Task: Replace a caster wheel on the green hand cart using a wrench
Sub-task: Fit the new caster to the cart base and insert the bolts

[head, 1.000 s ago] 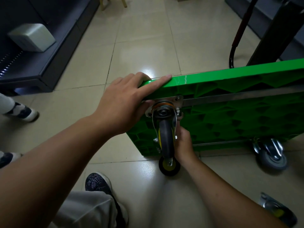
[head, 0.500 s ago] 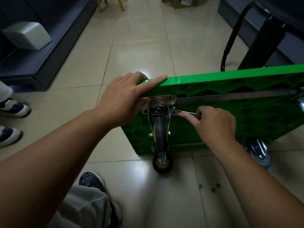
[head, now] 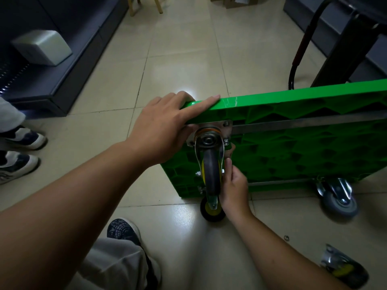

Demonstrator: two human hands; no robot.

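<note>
Black-and-yellow caster wheel (head: 210,170) seated on tipped green plastic hand cart (head: 293,143); second caster (head: 343,268) and loose nut (head: 286,237) lying aside. Cart edge gripped by left hand (head: 165,126); grasp of right hand (head: 234,189) cannot be told. Tightening judged pending.

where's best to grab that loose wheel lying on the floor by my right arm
The loose wheel lies on its side on the floor, so come down from above and pinch its metal bracket; its flat edges likely give a firmer grip than the round tyre.
</note>
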